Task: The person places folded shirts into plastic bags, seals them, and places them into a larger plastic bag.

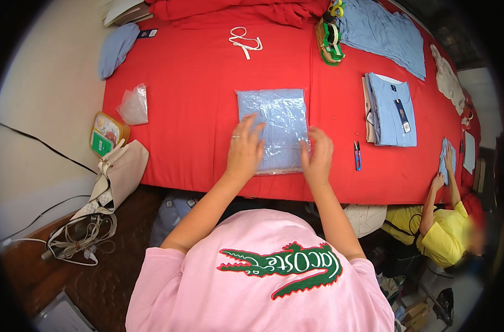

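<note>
A folded light-blue garment in a clear plastic bag (284,122) lies flat on the red-covered table, straight in front of me. My left hand (245,148), a ring on one finger, rests on the bag's lower left part with its fingers stretched out. At the bag's right edge is my right hand (319,157), slightly blurred, thumb and fingers apart and touching the plastic. Neither hand grips anything that I can see. To the right lie blue-handled thread snips (357,156) and a stack of folded blue garments (389,110) with a dark tag on top.
A green tape dispenser (330,43) and spread blue cloth (380,34) lie at the far right. White cord (245,42) lies farther back. At left are clear plastic bags (133,105), a box (109,134) and a cream handbag (123,170). A co-worker in yellow (444,235) handles blue cloth at right.
</note>
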Action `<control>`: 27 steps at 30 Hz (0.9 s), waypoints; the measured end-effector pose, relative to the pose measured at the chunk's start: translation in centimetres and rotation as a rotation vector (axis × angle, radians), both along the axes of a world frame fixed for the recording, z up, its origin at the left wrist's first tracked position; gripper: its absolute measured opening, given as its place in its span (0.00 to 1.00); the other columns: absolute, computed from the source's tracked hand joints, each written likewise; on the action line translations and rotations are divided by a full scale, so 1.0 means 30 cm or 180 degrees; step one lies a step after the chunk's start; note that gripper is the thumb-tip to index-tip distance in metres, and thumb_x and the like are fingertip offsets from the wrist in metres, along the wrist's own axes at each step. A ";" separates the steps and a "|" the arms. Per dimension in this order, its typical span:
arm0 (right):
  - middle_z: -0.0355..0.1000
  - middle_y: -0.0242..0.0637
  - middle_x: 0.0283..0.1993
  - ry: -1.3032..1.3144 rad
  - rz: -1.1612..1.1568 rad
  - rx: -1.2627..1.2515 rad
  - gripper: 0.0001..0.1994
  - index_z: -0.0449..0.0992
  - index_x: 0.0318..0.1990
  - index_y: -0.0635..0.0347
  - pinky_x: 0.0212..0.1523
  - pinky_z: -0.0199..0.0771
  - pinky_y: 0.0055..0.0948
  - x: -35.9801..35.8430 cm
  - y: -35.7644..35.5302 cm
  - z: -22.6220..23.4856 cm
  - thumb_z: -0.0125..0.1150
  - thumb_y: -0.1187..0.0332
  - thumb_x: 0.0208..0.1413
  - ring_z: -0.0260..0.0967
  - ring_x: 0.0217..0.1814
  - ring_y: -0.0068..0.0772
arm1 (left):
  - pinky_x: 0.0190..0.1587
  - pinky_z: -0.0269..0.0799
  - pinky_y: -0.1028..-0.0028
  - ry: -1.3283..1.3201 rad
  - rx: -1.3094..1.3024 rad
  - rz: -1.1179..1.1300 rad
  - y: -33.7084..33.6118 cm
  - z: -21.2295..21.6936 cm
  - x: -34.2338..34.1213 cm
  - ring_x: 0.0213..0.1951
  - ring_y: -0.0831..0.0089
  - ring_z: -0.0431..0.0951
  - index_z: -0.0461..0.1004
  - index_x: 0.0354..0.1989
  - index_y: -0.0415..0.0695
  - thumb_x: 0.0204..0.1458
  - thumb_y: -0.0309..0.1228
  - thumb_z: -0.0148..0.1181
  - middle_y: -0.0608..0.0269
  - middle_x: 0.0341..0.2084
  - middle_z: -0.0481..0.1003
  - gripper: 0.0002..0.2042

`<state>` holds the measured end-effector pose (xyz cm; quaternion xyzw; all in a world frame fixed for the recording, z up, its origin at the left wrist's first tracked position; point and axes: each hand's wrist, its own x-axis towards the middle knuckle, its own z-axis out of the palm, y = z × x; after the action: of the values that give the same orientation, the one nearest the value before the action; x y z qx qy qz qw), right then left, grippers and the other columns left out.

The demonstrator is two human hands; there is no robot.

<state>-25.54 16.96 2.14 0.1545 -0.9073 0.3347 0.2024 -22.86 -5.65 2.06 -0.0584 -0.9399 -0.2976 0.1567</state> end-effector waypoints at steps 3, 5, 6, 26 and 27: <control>0.74 0.46 0.59 -0.0133 0.0852 0.0390 0.17 0.76 0.54 0.59 0.63 0.68 0.49 0.057 -0.036 -0.037 0.66 0.75 0.57 0.72 0.59 0.51 | 0.76 0.51 0.46 -0.0213 -0.0478 -0.0768 0.047 -0.036 -0.050 0.77 0.52 0.52 0.66 0.71 0.50 0.60 0.31 0.63 0.53 0.76 0.56 0.28; 0.73 0.46 0.61 -0.0158 0.0871 0.0408 0.17 0.76 0.55 0.59 0.65 0.67 0.49 0.071 -0.056 -0.065 0.66 0.75 0.57 0.71 0.61 0.51 | 0.77 0.47 0.45 -0.0417 -0.0557 -0.0800 0.038 -0.087 -0.081 0.78 0.52 0.50 0.65 0.72 0.52 0.62 0.35 0.61 0.55 0.77 0.54 0.28; 0.72 0.47 0.62 -0.0174 0.0879 0.0416 0.18 0.76 0.55 0.59 0.65 0.67 0.49 0.078 -0.060 -0.075 0.66 0.76 0.57 0.71 0.62 0.51 | 0.77 0.45 0.44 -0.0520 -0.0596 -0.0818 0.031 -0.112 -0.096 0.79 0.53 0.49 0.65 0.73 0.53 0.64 0.37 0.60 0.56 0.78 0.52 0.28; 0.71 0.38 0.64 -0.0853 -0.0254 0.0061 0.20 0.76 0.50 0.53 0.68 0.61 0.45 -0.093 -0.011 -0.075 0.75 0.65 0.50 0.65 0.69 0.46 | 0.69 0.58 0.50 -0.1330 0.0729 -0.1157 -0.080 -0.083 -0.183 0.66 0.52 0.65 0.75 0.32 0.44 0.47 0.28 0.75 0.59 0.66 0.67 0.12; 0.71 0.38 0.64 -0.0918 -0.0310 0.0058 0.22 0.75 0.52 0.53 0.68 0.61 0.45 -0.092 -0.006 -0.084 0.76 0.65 0.50 0.65 0.69 0.46 | 0.68 0.59 0.51 -0.1229 0.0629 -0.1054 -0.069 -0.084 -0.180 0.64 0.53 0.67 0.74 0.35 0.44 0.47 0.27 0.75 0.60 0.65 0.68 0.13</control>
<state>-28.31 16.78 -0.37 0.0625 -0.9364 0.3349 0.0845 -28.27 -7.72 -0.45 -0.1378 -0.8965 -0.4151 -0.0714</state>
